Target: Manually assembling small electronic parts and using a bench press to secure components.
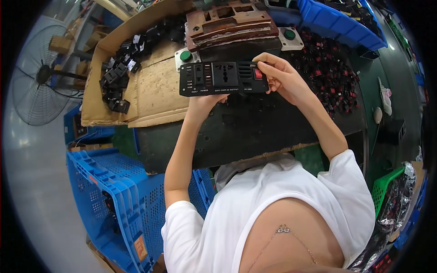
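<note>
A black power-outlet panel (225,76) is held up over the dark workbench, its face with sockets, slots and small openings toward me. My left hand (205,105) supports it from below near the middle, with most fingers hidden behind it. At the panel's right end sits a red rocker switch (258,73). My right hand (283,78) grips that end, thumb and forefinger closed by the upper corner beside the switch, other fingers curled at the edge. Just beyond the panel stands a brown, worn fixture block (231,28) with cut-outs in its top.
Green push buttons (185,56) flank the fixture. Left lies a cardboard tray (157,98) with black parts (116,75); right, a heap of small red-and-black parts (325,68). A blue bin (339,25) stands far right, a blue crate (145,195) and fan (43,75) left.
</note>
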`<state>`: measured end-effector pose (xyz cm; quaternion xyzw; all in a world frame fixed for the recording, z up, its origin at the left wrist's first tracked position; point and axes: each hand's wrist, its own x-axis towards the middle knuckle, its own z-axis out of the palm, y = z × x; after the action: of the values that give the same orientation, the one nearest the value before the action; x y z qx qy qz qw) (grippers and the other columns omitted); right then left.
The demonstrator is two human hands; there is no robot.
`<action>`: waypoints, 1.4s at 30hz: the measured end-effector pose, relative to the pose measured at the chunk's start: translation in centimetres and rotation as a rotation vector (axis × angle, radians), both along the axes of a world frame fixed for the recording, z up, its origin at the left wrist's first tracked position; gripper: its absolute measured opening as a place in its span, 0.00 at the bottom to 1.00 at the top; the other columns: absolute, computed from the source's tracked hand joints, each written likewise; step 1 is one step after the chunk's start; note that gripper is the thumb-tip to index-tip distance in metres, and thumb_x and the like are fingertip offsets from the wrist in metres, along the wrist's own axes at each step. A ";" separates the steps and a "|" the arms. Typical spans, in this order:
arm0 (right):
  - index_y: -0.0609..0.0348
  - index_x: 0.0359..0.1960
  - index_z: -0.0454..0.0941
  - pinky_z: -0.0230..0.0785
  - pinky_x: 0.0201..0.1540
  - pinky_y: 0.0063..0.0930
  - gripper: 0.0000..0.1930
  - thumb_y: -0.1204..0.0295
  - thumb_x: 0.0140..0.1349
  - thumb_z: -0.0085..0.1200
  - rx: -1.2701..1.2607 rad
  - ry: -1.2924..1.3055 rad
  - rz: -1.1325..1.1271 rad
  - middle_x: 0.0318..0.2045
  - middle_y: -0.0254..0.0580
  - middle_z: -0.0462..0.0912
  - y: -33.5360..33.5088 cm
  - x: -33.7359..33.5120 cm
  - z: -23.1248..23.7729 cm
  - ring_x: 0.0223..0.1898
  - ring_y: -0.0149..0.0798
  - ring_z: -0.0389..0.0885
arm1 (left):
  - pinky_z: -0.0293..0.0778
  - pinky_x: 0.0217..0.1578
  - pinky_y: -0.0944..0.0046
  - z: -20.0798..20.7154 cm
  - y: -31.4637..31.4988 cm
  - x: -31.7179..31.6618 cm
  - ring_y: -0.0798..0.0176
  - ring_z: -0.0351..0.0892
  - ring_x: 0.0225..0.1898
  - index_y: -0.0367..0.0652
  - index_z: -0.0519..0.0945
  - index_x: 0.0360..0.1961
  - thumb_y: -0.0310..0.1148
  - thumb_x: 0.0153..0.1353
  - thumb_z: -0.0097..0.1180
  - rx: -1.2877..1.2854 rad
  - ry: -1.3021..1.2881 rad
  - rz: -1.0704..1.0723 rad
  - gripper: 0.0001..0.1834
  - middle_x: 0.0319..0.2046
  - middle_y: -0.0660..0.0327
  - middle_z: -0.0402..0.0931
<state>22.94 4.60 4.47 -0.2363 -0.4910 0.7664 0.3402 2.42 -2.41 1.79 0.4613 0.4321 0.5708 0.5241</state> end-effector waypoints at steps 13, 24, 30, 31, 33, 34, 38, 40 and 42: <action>0.58 0.41 0.75 0.61 0.19 0.09 0.11 0.66 0.64 0.47 0.167 -0.081 -0.087 0.18 0.23 0.70 0.0 0.2 0.1 0.16 0.14 0.65 | 0.65 0.20 0.69 -1.3 0.2 0.0 0.67 0.69 0.18 0.37 0.74 0.23 0.17 0.46 0.57 -0.022 -0.097 0.007 0.05 0.18 0.62 0.71; 0.65 0.49 0.69 0.59 0.21 0.10 0.20 0.61 0.70 0.32 0.230 -0.022 -0.060 0.15 0.27 0.67 0.7 0.4 0.5 0.18 0.19 0.67 | 0.72 0.27 0.69 -0.3 -1.3 -3.0 0.68 0.75 0.27 0.39 0.72 0.41 0.16 0.50 0.54 0.154 -0.043 -0.119 0.16 0.26 0.61 0.75; 0.66 0.47 0.71 0.59 0.22 0.11 0.20 0.61 0.69 0.33 0.175 0.002 -0.053 0.17 0.28 0.68 1.0 0.3 -0.3 0.18 0.20 0.66 | 0.72 0.43 0.68 0.6 -3.5 -5.5 0.70 0.73 0.43 0.40 0.70 0.47 0.26 0.52 0.58 0.417 0.136 0.257 0.19 0.42 0.64 0.73; 0.66 0.47 0.71 0.59 0.22 0.11 0.20 0.61 0.69 0.33 0.156 -0.016 -0.061 0.17 0.28 0.68 0.9 0.4 -0.3 0.18 0.20 0.66 | 0.72 0.43 0.68 1.2 -3.9 -5.6 0.70 0.73 0.43 0.40 0.70 0.47 0.26 0.52 0.58 0.424 0.143 0.276 0.19 0.42 0.64 0.73; 0.65 0.46 0.71 0.58 0.21 0.11 0.21 0.60 0.69 0.33 0.161 -0.014 -0.043 0.16 0.28 0.68 0.9 0.3 -0.3 0.18 0.20 0.66 | 0.73 0.42 0.64 2.3 -4.5 -5.6 0.64 0.71 0.47 0.39 0.63 0.55 0.35 0.60 0.51 0.598 0.737 0.437 0.23 0.47 0.60 0.69; 0.65 0.46 0.71 0.58 0.21 0.11 0.21 0.60 0.69 0.33 0.159 -0.027 -0.028 0.17 0.28 0.68 0.9 0.3 -0.3 0.18 0.20 0.67 | 0.73 0.42 0.64 2.8 -5.0 -5.5 0.64 0.71 0.47 0.39 0.63 0.55 0.35 0.60 0.51 0.599 0.743 0.450 0.23 0.47 0.60 0.69; 0.65 0.46 0.72 0.59 0.23 0.11 0.21 0.60 0.69 0.33 0.155 -0.048 0.017 0.17 0.29 0.70 0.9 0.0 -0.4 0.19 0.20 0.67 | 0.66 0.52 0.63 4.3 -6.6 -5.1 0.65 0.69 0.50 0.39 0.64 0.55 0.34 0.58 0.53 0.620 0.325 0.272 0.25 0.47 0.60 0.69; 0.65 0.45 0.72 0.59 0.23 0.12 0.20 0.60 0.69 0.33 0.163 -0.054 0.036 0.17 0.29 0.70 0.8 -0.2 -0.4 0.19 0.20 0.67 | 0.65 0.53 0.61 5.5 -7.5 -4.8 0.64 0.69 0.50 0.39 0.65 0.54 0.34 0.56 0.55 0.603 0.227 0.256 0.25 0.47 0.60 0.69; 0.65 0.45 0.72 0.59 0.23 0.12 0.20 0.60 0.69 0.33 0.155 -0.074 0.022 0.17 0.28 0.70 0.9 -0.3 -0.5 0.19 0.20 0.67 | 0.69 0.43 0.63 7.5 -8.9 -4.7 0.62 0.72 0.38 0.40 0.68 0.52 0.33 0.55 0.55 0.615 -0.212 0.257 0.23 0.37 0.60 0.72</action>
<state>22.67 5.47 3.93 -0.2323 -0.5635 0.7205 0.3307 -2.26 -11.31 9.27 0.4774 0.2376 0.7805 0.3263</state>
